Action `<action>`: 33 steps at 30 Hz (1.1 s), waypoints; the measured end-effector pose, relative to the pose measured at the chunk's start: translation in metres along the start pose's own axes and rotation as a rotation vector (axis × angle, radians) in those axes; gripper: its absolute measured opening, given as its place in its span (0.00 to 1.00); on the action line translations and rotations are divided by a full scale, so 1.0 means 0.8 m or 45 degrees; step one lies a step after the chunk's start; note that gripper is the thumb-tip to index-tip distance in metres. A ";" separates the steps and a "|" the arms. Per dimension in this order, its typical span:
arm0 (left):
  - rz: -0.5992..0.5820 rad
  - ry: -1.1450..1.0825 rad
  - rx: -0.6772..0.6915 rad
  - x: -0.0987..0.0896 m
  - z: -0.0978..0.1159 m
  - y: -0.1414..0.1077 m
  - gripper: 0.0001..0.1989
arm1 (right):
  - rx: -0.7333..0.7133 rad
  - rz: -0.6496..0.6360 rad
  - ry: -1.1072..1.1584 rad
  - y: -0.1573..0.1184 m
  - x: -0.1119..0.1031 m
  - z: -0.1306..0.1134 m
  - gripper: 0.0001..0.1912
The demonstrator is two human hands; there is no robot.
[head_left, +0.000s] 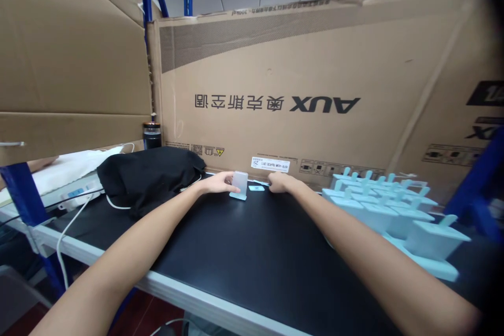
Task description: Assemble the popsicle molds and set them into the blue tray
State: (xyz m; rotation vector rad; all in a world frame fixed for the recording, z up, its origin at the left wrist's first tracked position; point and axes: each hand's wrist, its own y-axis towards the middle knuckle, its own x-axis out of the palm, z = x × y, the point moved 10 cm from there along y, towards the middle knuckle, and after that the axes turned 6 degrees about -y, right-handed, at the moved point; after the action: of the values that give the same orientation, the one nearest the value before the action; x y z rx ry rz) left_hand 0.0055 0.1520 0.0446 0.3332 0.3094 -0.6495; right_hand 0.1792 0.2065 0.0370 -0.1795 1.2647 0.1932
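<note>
At the far side of the black shelf top, my left hand has its thumb and fingers closed around a small frosted plastic box that stands upright with a light-blue base plate. To the right of it lies a small flat light-blue rectangular piece, apart from both hands. My right hand is just beyond that piece, near the cardboard, with its fingers curled in. Whatever those fingers hold, if anything, is hidden.
Light-blue popsicle molds with upright handles stand in a tray at the right. A black cloth bundle and a dark jar are at the left, with white cables. A large cardboard sheet closes the back.
</note>
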 end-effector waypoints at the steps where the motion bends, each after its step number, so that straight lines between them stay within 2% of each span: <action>1: 0.001 0.004 0.005 0.000 0.001 0.001 0.24 | 0.011 -0.008 0.002 -0.001 0.002 0.004 0.17; 6: 0.063 -0.119 -0.017 -0.004 0.001 0.000 0.23 | -0.016 0.076 0.057 -0.005 -0.002 0.001 0.19; 11: 0.174 -0.444 0.009 -0.011 0.007 -0.008 0.33 | 0.001 0.171 0.142 -0.006 -0.008 -0.005 0.18; 15: 0.184 -0.526 0.037 -0.014 0.011 -0.007 0.21 | 0.045 0.243 0.266 -0.015 -0.027 0.001 0.09; 17: 0.186 -0.534 0.050 -0.014 0.012 -0.005 0.17 | 0.059 0.298 0.351 -0.027 -0.046 0.001 0.09; 19: 0.189 -0.565 0.076 -0.013 0.014 -0.004 0.17 | 0.008 0.397 0.544 -0.044 -0.071 -0.006 0.13; 23: 0.142 -0.660 0.113 -0.003 0.018 -0.004 0.19 | -0.352 0.668 1.340 -0.082 -0.129 -0.032 0.13; 25: 0.110 -0.672 0.097 0.004 0.017 -0.004 0.20 | -0.464 0.688 1.527 -0.090 -0.141 -0.043 0.13; 29: 0.113 -0.660 0.092 0.009 0.019 -0.004 0.21 | -0.476 0.654 1.275 -0.088 -0.139 -0.064 0.12; 33: 0.135 -0.680 0.120 0.011 0.025 -0.005 0.20 | -0.365 0.754 1.013 -0.094 -0.132 -0.069 0.17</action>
State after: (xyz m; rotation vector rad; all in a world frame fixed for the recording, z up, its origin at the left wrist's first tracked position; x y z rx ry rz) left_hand 0.0133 0.1364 0.0588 0.2522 -0.2482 -0.6252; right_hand 0.1156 0.1153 0.1243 -0.1237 2.0614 0.8802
